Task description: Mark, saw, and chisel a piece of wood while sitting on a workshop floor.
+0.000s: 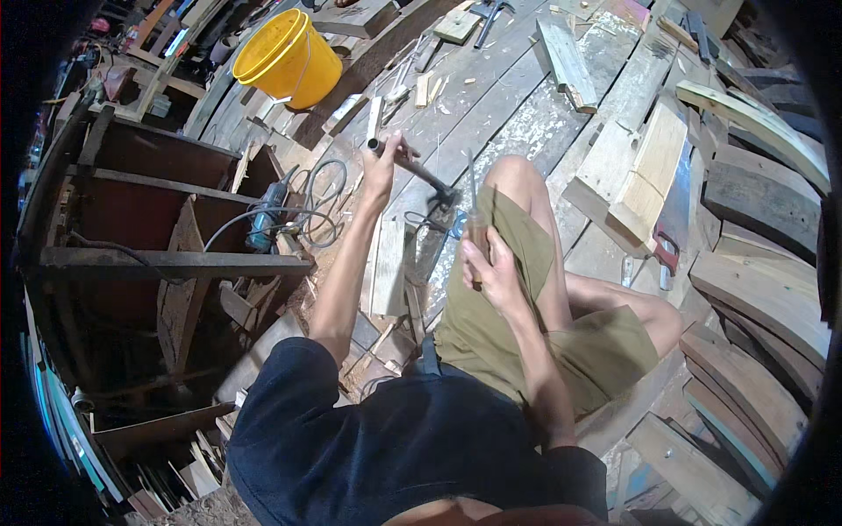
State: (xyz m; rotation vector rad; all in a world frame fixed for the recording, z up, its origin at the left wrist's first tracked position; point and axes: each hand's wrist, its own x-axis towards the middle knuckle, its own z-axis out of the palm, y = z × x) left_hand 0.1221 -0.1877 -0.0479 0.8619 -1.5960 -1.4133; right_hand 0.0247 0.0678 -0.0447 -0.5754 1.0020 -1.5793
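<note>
Head view: yellow bucket [313, 72] sits beyond left hand [386, 171].

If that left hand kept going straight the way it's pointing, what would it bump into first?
Following its forearm, the left hand, closed round a bar, would probably meet the wood scraps on the floor; its height is unclear, so it might pass over them.

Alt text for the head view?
Seated person gripping a dark tubular tool in the left hand and a brown-handled tool with a thin grey shaft in the right hand. Round yellow bucket ahead, left; curved wooden pieces at right.
</note>
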